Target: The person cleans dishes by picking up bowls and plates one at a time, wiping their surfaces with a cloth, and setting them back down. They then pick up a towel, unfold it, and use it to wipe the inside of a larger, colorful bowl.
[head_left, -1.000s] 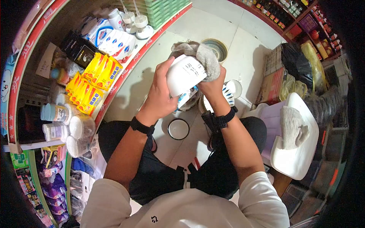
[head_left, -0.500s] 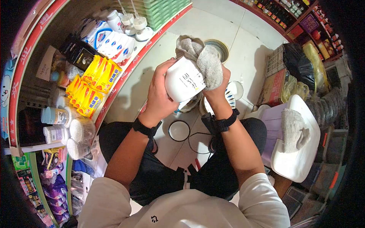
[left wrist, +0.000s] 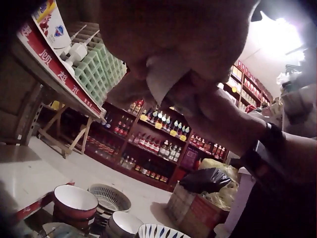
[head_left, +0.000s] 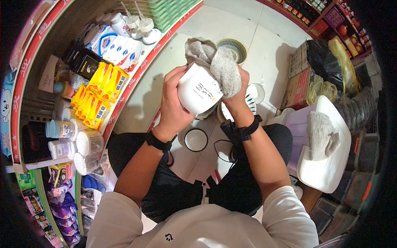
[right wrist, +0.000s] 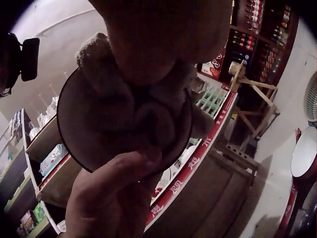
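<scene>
A white bowl (head_left: 194,93) with dark lettering on its outer side is held up before the body, tipped with its mouth facing away. My left hand (head_left: 170,105) grips its near left side. In the right wrist view, the left thumb (right wrist: 126,166) lies over the bowl's dark rim. My right hand (head_left: 239,93) holds a grey cloth (head_left: 227,72) against the bowl at the far right. Folds of the cloth are bunched inside the bowl (right wrist: 81,124) in the right wrist view, where shadow hides the right fingertips.
On the floor stand a white dark-rimmed bowl (head_left: 195,139), a patterned bowl (head_left: 250,105) and a slatted basket (head_left: 233,48). Shelves with yellow soap packs (head_left: 108,80) line the left. At right, another grey cloth (head_left: 319,134) lies on a white lid (head_left: 316,173).
The bowl has turned between my hands, so its lettering now slants differently. The grey cloth has shifted along the bowl's rim with my right hand.
</scene>
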Available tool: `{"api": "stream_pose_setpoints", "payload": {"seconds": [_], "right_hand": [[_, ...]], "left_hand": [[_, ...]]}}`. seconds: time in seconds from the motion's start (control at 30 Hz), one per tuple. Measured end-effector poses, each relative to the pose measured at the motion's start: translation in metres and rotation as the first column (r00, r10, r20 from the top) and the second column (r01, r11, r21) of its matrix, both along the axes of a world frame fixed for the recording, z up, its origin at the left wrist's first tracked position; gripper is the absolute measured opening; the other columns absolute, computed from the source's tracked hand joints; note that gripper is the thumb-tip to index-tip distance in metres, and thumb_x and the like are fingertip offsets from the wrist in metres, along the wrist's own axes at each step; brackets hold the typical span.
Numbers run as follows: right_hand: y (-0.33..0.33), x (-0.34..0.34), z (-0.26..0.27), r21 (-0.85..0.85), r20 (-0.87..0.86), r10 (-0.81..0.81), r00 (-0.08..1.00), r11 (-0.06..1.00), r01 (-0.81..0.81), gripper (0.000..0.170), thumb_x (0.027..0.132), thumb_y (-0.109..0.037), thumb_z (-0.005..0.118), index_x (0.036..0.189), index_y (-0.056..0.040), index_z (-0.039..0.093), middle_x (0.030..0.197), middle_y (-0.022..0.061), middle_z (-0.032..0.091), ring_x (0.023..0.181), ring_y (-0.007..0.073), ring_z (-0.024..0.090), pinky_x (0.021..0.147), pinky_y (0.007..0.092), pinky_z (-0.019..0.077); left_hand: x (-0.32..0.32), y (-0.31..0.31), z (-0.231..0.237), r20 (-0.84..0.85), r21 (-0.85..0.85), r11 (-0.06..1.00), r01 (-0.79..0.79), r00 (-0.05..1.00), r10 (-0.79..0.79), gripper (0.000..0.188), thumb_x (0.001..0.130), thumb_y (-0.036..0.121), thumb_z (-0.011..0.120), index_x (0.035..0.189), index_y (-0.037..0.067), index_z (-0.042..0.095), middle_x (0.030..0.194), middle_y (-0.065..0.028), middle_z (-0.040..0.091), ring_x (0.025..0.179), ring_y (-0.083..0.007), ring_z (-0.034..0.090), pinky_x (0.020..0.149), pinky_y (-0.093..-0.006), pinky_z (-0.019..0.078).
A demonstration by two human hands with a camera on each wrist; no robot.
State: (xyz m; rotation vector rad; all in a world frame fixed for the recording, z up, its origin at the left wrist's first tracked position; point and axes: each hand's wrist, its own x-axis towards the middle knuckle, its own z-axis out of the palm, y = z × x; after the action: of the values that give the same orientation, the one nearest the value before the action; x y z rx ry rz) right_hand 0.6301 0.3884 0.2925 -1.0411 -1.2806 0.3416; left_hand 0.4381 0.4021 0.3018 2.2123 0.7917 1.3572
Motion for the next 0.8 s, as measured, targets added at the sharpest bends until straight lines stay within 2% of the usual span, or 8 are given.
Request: {"api": "stream_pose_setpoints", "payload": {"seconds": [0.17,0.23,0.33,0.37,0.47,0.53,0.63,0.8], "right_hand": [[-0.004,0.000,0.001,0.010,0.006,0.024,1.000,1.000,-0.024,0.034,0.081,-0.009,0.085,0.110,0.0036,0.073,0.103,0.0053,0.076,0.090,0.0111,0.069,0.082,0.0278,0.0554],[-0.006,-0.001,0.001,-0.017,-0.034,0.000,0.999,1.000,-0.001,0.036,0.079,-0.007,0.085,0.112,0.0009,0.075,0.107,0.0122,0.078,0.094,0.0195,0.075,0.083,0.0312,0.0571],[-0.008,0.002,0.000,0.006,0.082,-0.057,0.995,0.998,0.057,0.034,0.080,-0.009,0.084,0.111,0.0015,0.075,0.106,0.0126,0.078,0.092,0.0192,0.075,0.081,0.0304,0.0570],[-0.008,0.003,0.002,0.009,0.077,-0.062,0.995,0.998,0.062,0.034,0.080,-0.009,0.084,0.111,0.0015,0.075,0.106,0.0126,0.078,0.092,0.0192,0.075,0.081,0.0304,0.0570],[-0.011,0.007,0.013,0.076,0.086,0.036,0.996,0.996,-0.043,0.031,0.082,-0.010,0.083,0.109,0.0024,0.075,0.104,0.0101,0.078,0.090,0.0159,0.073,0.079,0.0292,0.0566],[-0.015,0.007,0.016,-0.051,-0.251,0.265,0.931,0.957,-0.286,0.028,0.084,-0.008,0.081,0.109,0.0027,0.075,0.101,0.0065,0.077,0.089,0.0115,0.070,0.078,0.0280,0.0560],[-0.017,0.008,0.018,-0.091,-0.380,0.308,0.872,0.926,-0.366,0.026,0.085,-0.008,0.080,0.109,0.0025,0.075,0.100,0.0036,0.076,0.088,0.0083,0.066,0.079,0.0270,0.0555],[-0.011,0.005,0.012,-0.035,-0.319,0.310,0.895,0.940,-0.338,0.032,0.084,-0.008,0.082,0.112,0.0031,0.072,0.105,0.0040,0.076,0.093,0.0076,0.065,0.084,0.0269,0.0549]], "left_hand": [[0.002,-0.006,-0.002,0.016,0.012,1.000,0.002,1.000,-0.002,0.089,0.069,0.005,0.088,0.143,0.003,0.039,0.145,-0.0209,0.048,0.132,-0.0366,0.051,0.111,-0.0451,0.0429],[0.002,-0.008,-0.002,0.031,0.007,1.000,0.010,0.999,-0.010,0.089,0.068,0.002,0.086,0.143,0.004,0.039,0.144,-0.0215,0.048,0.131,-0.0396,0.050,0.111,-0.0469,0.0413],[0.003,-0.015,-0.002,-0.002,0.015,1.000,-0.012,1.000,0.012,0.092,0.067,0.002,0.086,0.144,0.004,0.038,0.146,-0.0227,0.045,0.132,-0.0402,0.049,0.112,-0.0477,0.0409],[0.005,-0.020,-0.007,0.061,0.003,1.000,-0.026,0.998,0.026,0.092,0.067,0.003,0.087,0.145,0.004,0.037,0.146,-0.0238,0.044,0.133,-0.0411,0.047,0.112,-0.0487,0.0402],[0.013,-0.035,-0.020,0.120,0.061,0.994,-0.086,0.990,0.078,0.095,0.068,0.005,0.089,0.146,0.003,0.034,0.147,-0.0262,0.040,0.135,-0.0429,0.044,0.113,-0.0511,0.0386],[0.022,-0.044,-0.031,0.171,0.118,0.986,-0.117,0.981,0.096,0.102,0.070,0.008,0.090,0.150,0.004,0.027,0.152,-0.0285,0.032,0.139,-0.0436,0.038,0.113,-0.0531,0.0363],[0.028,-0.051,-0.030,0.148,0.144,0.980,-0.135,0.982,0.113,0.099,0.074,0.002,0.086,0.149,0.003,0.021,0.151,-0.0257,0.033,0.134,-0.0391,0.043,0.113,-0.0501,0.0358],[0.034,-0.052,-0.036,0.193,0.102,0.987,-0.123,0.976,0.102,0.097,0.076,0.002,0.085,0.149,0.005,0.020,0.150,-0.0234,0.030,0.138,-0.0383,0.039,0.116,-0.0512,0.0346]]}}
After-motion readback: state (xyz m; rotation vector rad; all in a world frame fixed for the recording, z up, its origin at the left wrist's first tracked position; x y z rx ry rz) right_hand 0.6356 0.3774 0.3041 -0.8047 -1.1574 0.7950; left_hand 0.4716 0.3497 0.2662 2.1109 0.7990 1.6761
